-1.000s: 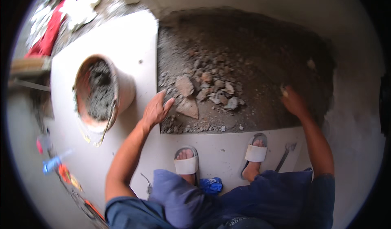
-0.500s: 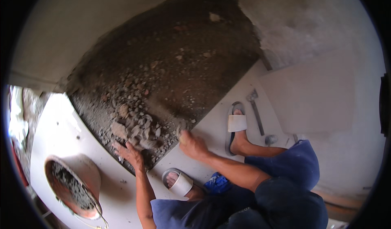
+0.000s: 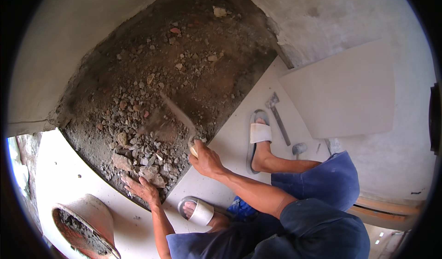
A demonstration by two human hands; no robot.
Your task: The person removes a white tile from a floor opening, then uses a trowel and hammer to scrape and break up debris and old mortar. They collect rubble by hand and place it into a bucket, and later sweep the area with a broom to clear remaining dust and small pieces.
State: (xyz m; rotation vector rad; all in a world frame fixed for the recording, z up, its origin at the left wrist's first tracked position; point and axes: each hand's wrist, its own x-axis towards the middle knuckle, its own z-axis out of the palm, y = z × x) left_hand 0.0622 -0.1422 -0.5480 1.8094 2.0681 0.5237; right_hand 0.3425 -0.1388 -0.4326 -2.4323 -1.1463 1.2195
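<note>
Above the dirt patch (image 3: 221, 81), trowel (image 3: 178, 111) out front, its handle gripped in the right hand (image 3: 206, 160), fingers curled closed around it. Long axis runs diagonal: handle end lower right, blade slanting up and left, tip away from the person and toward their left. Blade a bit blurred; can't tell if it touches the dirt. Left hand (image 3: 142, 190) open, fingers spread, nothing seen in it, at the patch's near-left edge just beside a stone chunk (image 3: 154, 176); contact unclear. Loose rubble (image 3: 131, 109) lies left of the blade. Bucket (image 3: 100, 210) with grey mix on the white floor (image 3: 131, 233), left of the left hand. Hammer (image 3: 278, 120) lies right of the right sandal (image 3: 261, 133).
</note>
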